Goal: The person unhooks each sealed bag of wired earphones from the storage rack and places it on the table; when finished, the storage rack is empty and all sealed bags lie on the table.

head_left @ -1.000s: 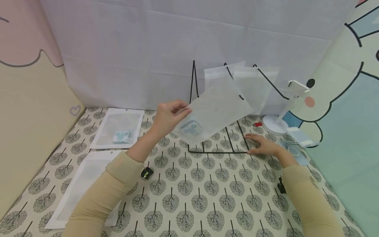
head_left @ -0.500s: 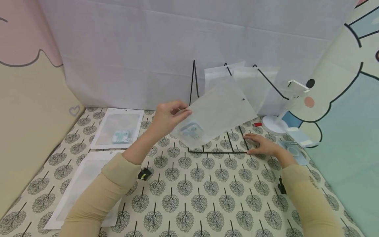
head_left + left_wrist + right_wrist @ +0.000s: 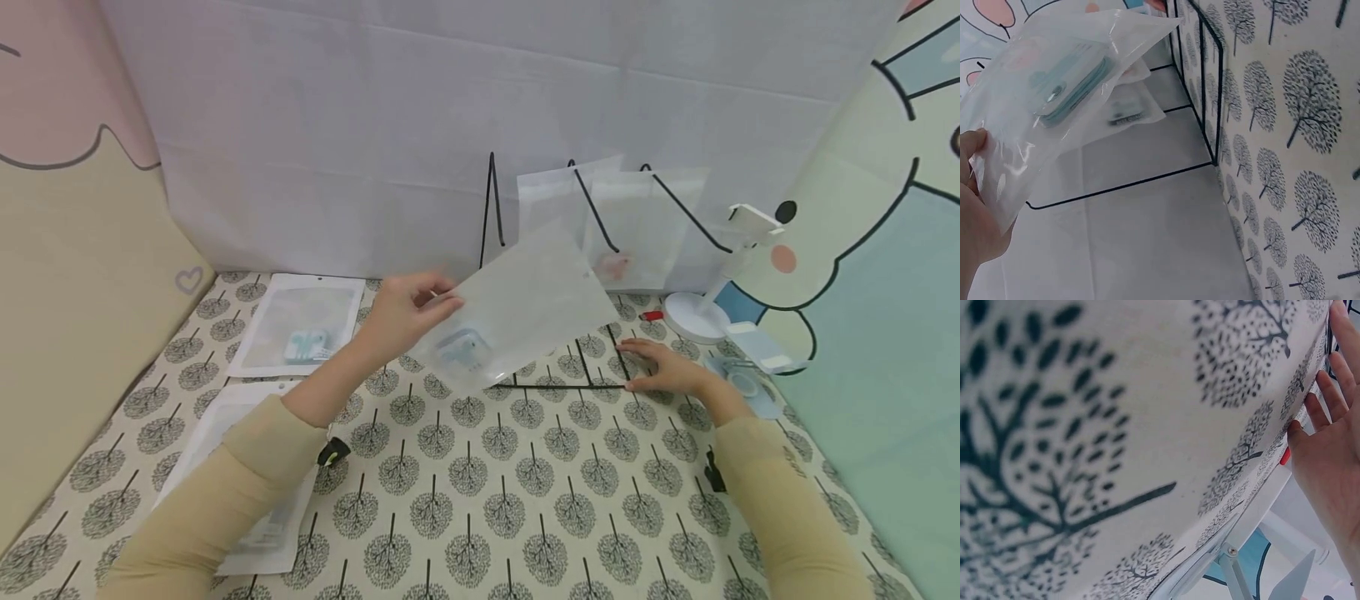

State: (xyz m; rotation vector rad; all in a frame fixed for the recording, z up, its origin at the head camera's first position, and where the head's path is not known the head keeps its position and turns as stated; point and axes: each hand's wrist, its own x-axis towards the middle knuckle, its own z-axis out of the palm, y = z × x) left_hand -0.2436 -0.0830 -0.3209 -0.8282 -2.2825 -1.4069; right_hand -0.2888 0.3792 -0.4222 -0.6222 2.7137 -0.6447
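Observation:
My left hand (image 3: 401,321) pinches the edge of a translucent plastic bag (image 3: 536,292), held tilted in front of a black wire rack (image 3: 555,387). Earphones in a clear case (image 3: 462,348) lie in the bag's lower corner. A hang hole shows near the bag's far end, left of the bare tip of the middle hook (image 3: 600,222). Further bags (image 3: 652,217) hang on the hooks behind, one with a small pink item (image 3: 615,267). At the rack's right front corner, my right hand (image 3: 663,367) rests with its fingers spread on the base wire and cloth.
On the left lie a bag with earphones (image 3: 296,300) and another bag (image 3: 279,542), partly under my left sleeve. A white phone stand (image 3: 697,317) and a red item (image 3: 652,316) are at the right. White cloth (image 3: 337,150) rises behind the rack.
The held bag has come off the middle hook's tip and moved left and slightly down with my left hand. The hook tip now shows uncovered. My right hand has stayed in place.

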